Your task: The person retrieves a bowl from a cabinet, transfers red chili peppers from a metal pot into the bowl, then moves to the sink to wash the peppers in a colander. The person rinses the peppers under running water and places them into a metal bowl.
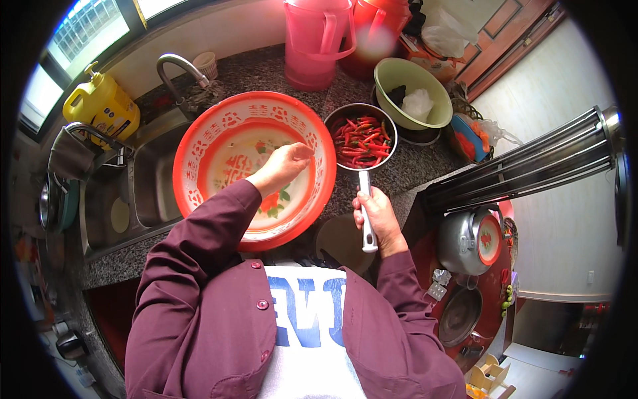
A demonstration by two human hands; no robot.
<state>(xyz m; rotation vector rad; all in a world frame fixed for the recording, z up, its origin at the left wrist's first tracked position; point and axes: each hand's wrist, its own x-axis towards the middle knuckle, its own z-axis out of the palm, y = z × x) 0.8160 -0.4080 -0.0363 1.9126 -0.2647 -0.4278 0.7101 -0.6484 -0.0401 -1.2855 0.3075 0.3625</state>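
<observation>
My right hand (380,219) grips the pale handle of a saucepan (365,199), which is filled with red chili peppers (363,141). A large red and white enamel basin (254,169), patterned with flowers and holding what looks like water, stands to the left of the pan. Over the basin's right half is my left hand (285,167), its fingers curled together; no object shows in it, but the fingertips are partly hidden. Behind the pan, a green plastic bowl (438,102) contains a crumpled white bag and something black.
A double steel sink (154,179) with a faucet (182,67) lies left, below a yellow pump jug (102,107). Pink (311,55) and red plastic pitchers stand at the back. To the right are a slatted metal rack (528,162) and a large aluminum pot (456,244).
</observation>
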